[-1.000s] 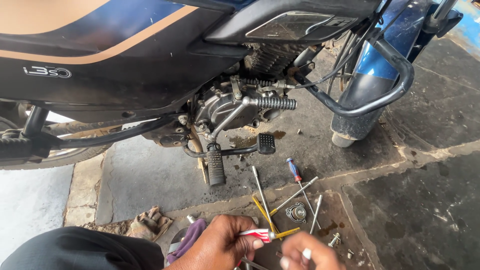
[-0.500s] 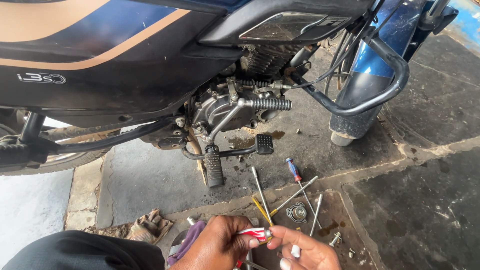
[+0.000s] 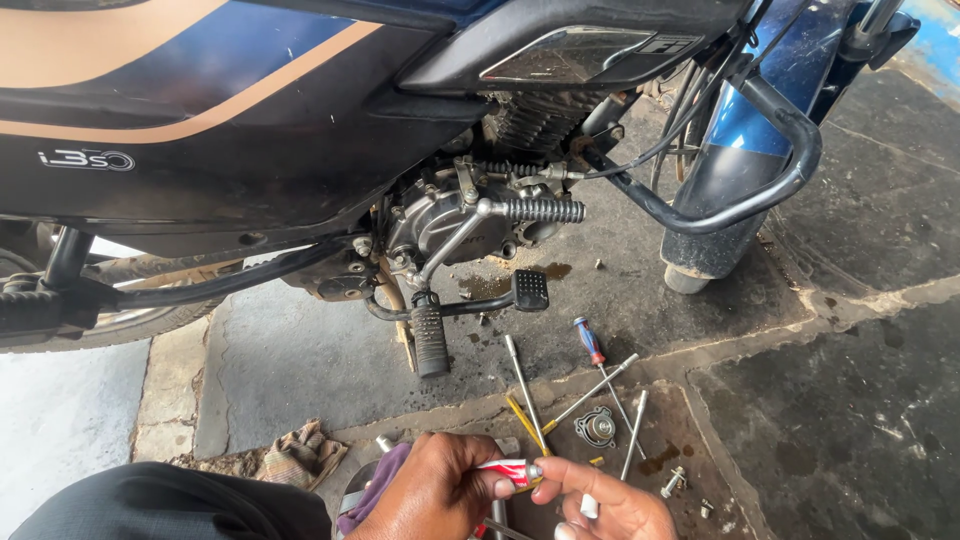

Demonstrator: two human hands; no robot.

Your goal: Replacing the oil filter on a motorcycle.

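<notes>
My left hand (image 3: pixel 440 492) grips a small red and white tube (image 3: pixel 508 471) at the bottom of the view. My right hand (image 3: pixel 605 500) pinches the tube's tip between thumb and forefinger, with a small white cap or piece held lower in its fingers. Both hands hover over tools lying on the stone floor. Above them stands a dark blue motorcycle with its engine (image 3: pixel 455 215) and footpegs (image 3: pixel 430 340) exposed.
On the floor lie a screwdriver (image 3: pixel 592 345) with a red and blue handle, several metal rods (image 3: pixel 524 385), a round metal cover (image 3: pixel 597 428), loose bolts (image 3: pixel 672 482) and a dirty rag (image 3: pixel 298 452). The crash guard (image 3: pixel 770 170) and front wheel stand at right.
My hands have come together on the tube, the right one now pinching its tip. The view has shifted slightly lower.
</notes>
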